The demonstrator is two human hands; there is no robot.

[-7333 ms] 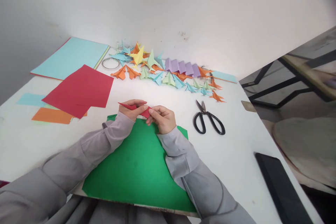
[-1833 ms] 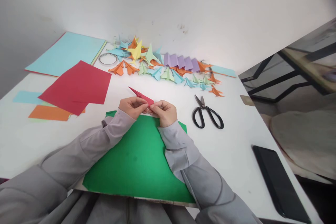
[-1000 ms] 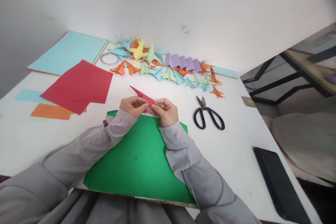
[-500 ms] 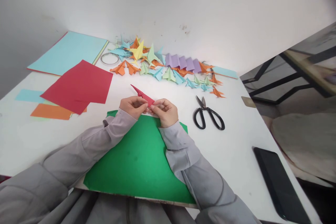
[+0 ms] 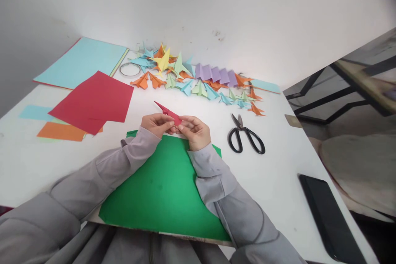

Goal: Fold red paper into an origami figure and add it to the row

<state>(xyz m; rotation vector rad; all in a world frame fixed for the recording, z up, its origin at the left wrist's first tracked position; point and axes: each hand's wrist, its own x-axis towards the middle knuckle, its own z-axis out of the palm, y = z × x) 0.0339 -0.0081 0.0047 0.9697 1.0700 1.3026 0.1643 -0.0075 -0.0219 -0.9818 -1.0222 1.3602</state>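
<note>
A small folded red paper (image 5: 168,112) with a long pointed tip is held between both hands, above the far edge of a green board (image 5: 161,185). My left hand (image 5: 157,125) pinches it from the left, the point sticking out beyond the fingers to the upper left. My right hand (image 5: 195,132) grips its right end between thumb and fingers. Part of the paper is hidden behind the fingertips.
Black-handled scissors (image 5: 246,132) lie right of the hands, a black phone (image 5: 331,216) near the right edge. Red sheets (image 5: 95,101) and a blue stack (image 5: 85,60) lie left. Folded paper shapes (image 5: 198,80) line the wall beside a tape roll (image 5: 130,69).
Both hands keep their hold on the red paper. The right fingers have shifted slightly on its right end, and the whole view has moved very little.
</note>
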